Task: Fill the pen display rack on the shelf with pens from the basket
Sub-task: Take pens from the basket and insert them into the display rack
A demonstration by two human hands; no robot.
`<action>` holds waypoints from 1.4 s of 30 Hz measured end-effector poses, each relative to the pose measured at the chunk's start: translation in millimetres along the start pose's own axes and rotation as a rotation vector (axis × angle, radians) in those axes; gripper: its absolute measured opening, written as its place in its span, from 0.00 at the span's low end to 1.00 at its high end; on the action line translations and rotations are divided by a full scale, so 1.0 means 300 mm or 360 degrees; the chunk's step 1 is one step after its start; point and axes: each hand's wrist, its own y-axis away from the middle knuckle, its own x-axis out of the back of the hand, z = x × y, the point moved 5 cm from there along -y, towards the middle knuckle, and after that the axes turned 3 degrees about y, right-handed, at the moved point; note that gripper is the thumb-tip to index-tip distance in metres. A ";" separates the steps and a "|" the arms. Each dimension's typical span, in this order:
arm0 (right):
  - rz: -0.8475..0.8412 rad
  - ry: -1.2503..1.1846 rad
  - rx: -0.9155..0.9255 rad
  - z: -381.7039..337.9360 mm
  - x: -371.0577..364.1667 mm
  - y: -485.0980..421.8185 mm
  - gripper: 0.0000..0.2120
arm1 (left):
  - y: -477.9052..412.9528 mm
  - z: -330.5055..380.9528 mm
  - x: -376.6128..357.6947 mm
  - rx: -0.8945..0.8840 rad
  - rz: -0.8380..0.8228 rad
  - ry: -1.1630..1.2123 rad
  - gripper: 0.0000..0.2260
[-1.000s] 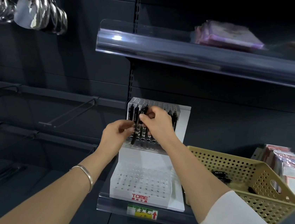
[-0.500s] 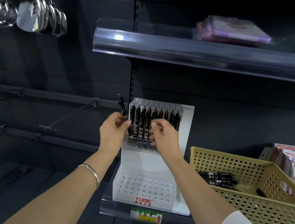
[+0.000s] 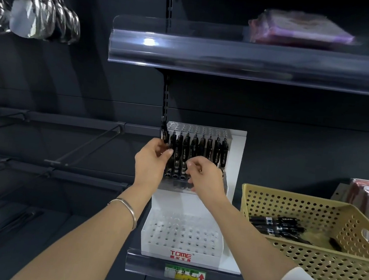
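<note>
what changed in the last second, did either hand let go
The left hand kept hold of its pen and raised it from the front of the rack to the upper tier's left corner. The right hand came down from the tops of the racked pens to their lower ends. Rack and basket stayed put.

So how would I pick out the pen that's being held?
Find the white pen display rack on the shelf, left of the tan basket. At its upper tier's left edge, the left hand pinches one black pen. It alone leans and rises above the slotted pens.
</note>
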 end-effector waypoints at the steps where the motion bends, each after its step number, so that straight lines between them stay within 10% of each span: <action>1: -0.0005 -0.0015 0.0005 -0.004 0.001 -0.002 0.08 | -0.003 0.001 0.002 -0.0017 0.0000 -0.0036 0.03; 10: 0.0091 -0.0057 0.0186 -0.102 0.004 -0.033 0.10 | 0.001 -0.056 -0.039 -0.0052 -0.0214 -0.0324 0.06; 16: 0.0655 0.0936 0.0612 -0.234 0.028 -0.070 0.11 | 0.005 -0.085 -0.041 0.0055 -0.0192 -0.0276 0.03; 19: 0.0469 0.1161 0.0525 -0.240 -0.004 -0.105 0.13 | 0.006 -0.085 -0.042 0.0063 -0.0177 -0.0282 0.04; 42: 0.0659 0.1067 0.0536 -0.202 0.000 -0.088 0.12 | 0.064 -0.092 0.000 -0.0073 -0.0177 -0.0260 0.06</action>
